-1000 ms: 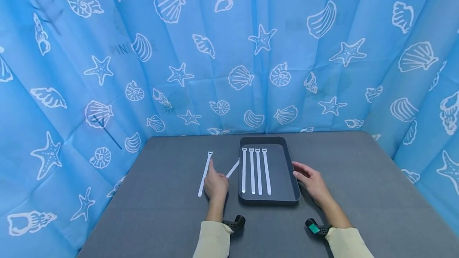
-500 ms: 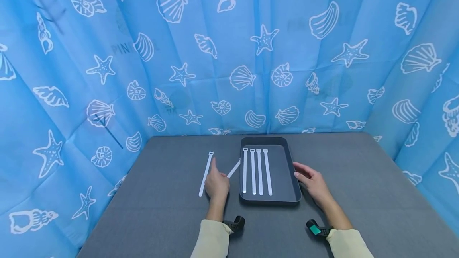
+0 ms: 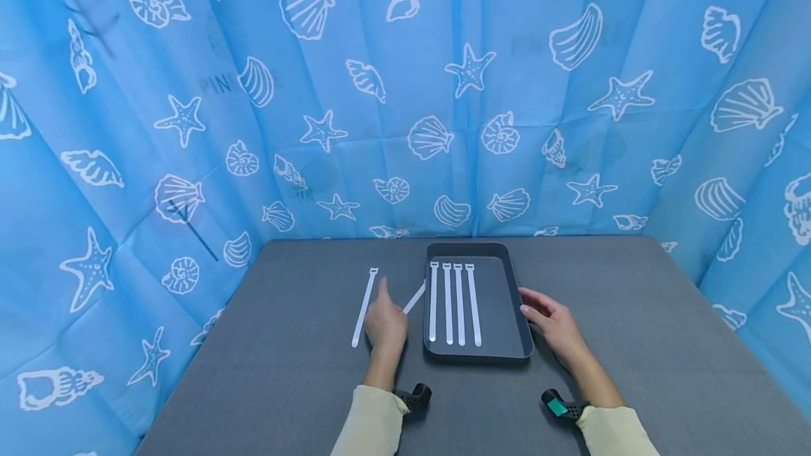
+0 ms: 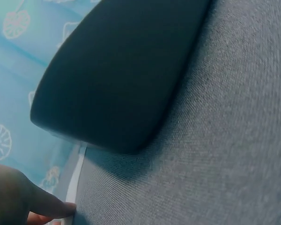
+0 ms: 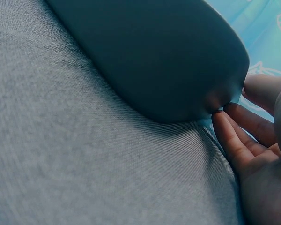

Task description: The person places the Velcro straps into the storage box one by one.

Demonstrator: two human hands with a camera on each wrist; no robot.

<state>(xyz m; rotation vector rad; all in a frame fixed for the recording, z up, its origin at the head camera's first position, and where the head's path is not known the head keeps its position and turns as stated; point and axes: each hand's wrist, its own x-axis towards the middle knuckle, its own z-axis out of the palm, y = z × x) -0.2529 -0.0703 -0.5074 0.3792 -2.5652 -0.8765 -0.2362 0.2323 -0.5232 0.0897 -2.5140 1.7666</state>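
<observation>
A dark tray [image 3: 502, 294] sits mid-table with several white cable ties [image 3: 454, 301] laid side by side in it. My left hand [image 3: 386, 324] is on the table just left of the tray, index finger lifted. Its other fingertips [image 4: 54, 207] pinch the near end of a slanted white cable tie [image 3: 415, 296] that runs to the tray's left wall [image 4: 126, 79]. Another tie [image 3: 364, 307] lies straight on the table left of that hand. My right hand [image 3: 550, 317] rests by the tray's right side, and its straight fingers [image 5: 234, 140] touch the tray's wall [image 5: 154, 56].
The table is covered in grey cloth [image 3: 633, 315] and has open surface to the right and in front. A blue curtain with shell prints [image 3: 405, 90] closes off the back and both sides.
My left index finger has lifted a little off the table. The tray, the ties and my right hand have stayed put.
</observation>
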